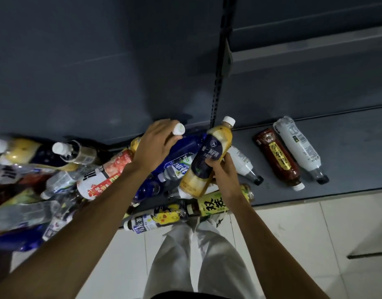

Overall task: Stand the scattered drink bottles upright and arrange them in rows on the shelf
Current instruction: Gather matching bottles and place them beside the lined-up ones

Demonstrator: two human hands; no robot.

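Right hand (pixel 223 169) grips the milk tea bottle (pixel 207 160) mid-body above the pile, left hand (pixel 155 145) curls round the blue bottle (pixel 183 149); advise setting each base-down on the bare shelf (pixel 347 147) right of the pile.

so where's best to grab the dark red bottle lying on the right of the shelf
Around its labelled middle, coming from above. The dark red bottle lies flat, white cap toward the shelf's front edge, with small gaps to the white bottle beside it for the fingers.

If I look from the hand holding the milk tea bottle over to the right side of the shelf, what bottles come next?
Right hand with the milk tea bottle → white bottle with a black cap → dark red bottle → white-labelled bottle, all three lying down.
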